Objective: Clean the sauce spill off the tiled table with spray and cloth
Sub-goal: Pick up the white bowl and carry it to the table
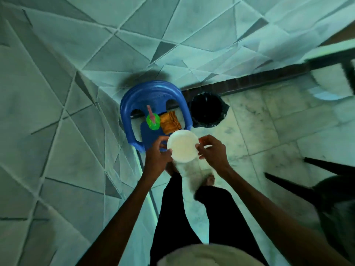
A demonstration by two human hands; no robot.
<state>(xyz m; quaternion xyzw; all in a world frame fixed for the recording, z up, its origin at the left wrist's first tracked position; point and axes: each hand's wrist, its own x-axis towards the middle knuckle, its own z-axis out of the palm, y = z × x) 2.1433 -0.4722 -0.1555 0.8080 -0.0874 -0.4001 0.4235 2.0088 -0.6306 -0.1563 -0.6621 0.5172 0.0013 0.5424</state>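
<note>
Grips both busy: your left hand (pixel 158 150) and right hand (pixel 213 148) pinch white bowl (pixel 182 145) by its rim; orange cloth (pixel 170 122) on blue chair (pixel 132 104) looks soft, grab it mid-fold.

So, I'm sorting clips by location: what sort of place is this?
Probably a room in a home, perhaps a dining corner: marble-look floor tiles, a bag-lined black bin, and a blue plastic chair carrying a green spray bottle and orange cloth.

White round dish (pixel 182 145), rim pinched by left hand (pixel 156 150) and right hand (pixel 213 148); below, blue chair (pixel 153 91) carrying green spray bottle (pixel 153 121), orange cloth (pixel 170 121); black bin (pixel 208 110) alongside.
</note>
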